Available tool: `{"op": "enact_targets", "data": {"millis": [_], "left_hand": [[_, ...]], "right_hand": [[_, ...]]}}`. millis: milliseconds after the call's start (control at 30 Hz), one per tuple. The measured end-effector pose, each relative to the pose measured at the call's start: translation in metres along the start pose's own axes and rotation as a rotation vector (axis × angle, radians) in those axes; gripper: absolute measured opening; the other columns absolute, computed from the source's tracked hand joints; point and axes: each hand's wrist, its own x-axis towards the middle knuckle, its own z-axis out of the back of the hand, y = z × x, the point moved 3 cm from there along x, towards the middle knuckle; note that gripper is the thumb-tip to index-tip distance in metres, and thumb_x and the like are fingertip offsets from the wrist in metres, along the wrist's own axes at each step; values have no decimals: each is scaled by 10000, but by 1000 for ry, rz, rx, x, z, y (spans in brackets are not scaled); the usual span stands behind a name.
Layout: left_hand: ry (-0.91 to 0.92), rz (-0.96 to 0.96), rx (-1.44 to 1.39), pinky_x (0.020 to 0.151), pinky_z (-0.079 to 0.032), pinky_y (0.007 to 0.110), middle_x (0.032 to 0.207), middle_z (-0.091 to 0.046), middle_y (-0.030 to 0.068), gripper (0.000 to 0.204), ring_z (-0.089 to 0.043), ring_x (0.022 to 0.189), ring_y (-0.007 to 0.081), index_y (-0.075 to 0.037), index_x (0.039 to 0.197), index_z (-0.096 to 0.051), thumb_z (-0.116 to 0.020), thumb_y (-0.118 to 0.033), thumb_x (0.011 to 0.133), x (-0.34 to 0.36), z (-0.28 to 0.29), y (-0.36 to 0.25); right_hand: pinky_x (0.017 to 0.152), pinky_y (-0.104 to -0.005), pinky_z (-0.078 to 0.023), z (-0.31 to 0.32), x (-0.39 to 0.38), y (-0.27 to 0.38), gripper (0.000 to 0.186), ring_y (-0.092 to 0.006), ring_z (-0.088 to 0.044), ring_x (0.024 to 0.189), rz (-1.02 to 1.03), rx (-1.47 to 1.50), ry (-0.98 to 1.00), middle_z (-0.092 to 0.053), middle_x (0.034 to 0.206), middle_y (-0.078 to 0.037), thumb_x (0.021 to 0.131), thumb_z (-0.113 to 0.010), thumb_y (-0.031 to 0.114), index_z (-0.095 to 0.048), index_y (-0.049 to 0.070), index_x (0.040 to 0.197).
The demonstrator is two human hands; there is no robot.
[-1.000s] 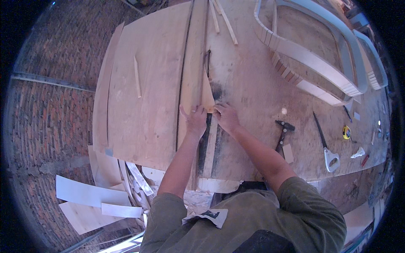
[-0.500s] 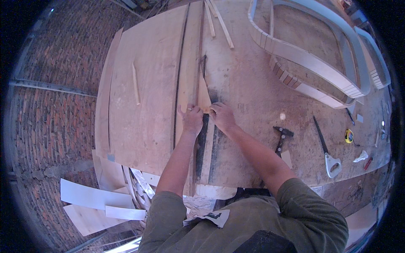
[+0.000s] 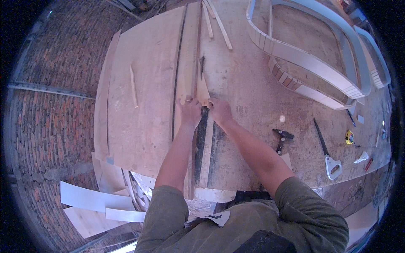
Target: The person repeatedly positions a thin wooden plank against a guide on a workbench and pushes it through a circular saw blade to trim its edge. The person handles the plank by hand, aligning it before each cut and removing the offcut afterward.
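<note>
A thin, pale triangular wooden piece (image 3: 203, 91) lies along the raised edge of a long wooden board (image 3: 188, 63), its narrow end pointing away from me. My right hand (image 3: 220, 111) pinches its near right corner. On the other side, my left hand (image 3: 190, 112) rests across the board's edge with fingers curled at the piece's near left corner; its exact grip is partly hidden. A dark slot (image 3: 201, 139) runs toward me from just below both hands, beside a narrow light strip (image 3: 207, 154). Past the triangle's tip lies a slim dark tool (image 3: 202, 65).
Right of my arm lie a hammer (image 3: 282, 140), a handsaw (image 3: 327, 149) and a yellow tape measure (image 3: 349, 137). Large curved wooden frames (image 3: 312, 61) stand at the far right. Wooden sticks (image 3: 218, 23) lie at the back, another stick (image 3: 133, 86) at left.
Both hands have shifted slightly away from me along the board edge, and the triangular piece's near end has moved with them. The tools stay where they were.
</note>
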Motion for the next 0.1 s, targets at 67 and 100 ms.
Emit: {"op": "enact_targets", "data": {"millis": [67, 100], "left_hand": [[16, -3, 41, 1144, -180, 705, 1114, -698, -56, 234, -520, 1313, 207, -228, 1006, -753, -744, -174, 778, 6, -4, 2], [12, -4, 68, 1158, -171, 697, 1134, -696, -55, 261, -515, 1317, 204, -234, 1016, -759, -773, -215, 756, 9, -7, 2]], "right_hand": [[796, -474, -571, 0, 5, -2, 177, -369, -725, 901, -10, 28, -7, -740, 951, -185, 888, -684, 86, -762, 106, 1046], [800, -472, -571, 0, 10, -3, 166, -384, -728, 923, -1, -35, 20, -741, 966, -205, 897, -692, 132, -764, 99, 1043]]}}
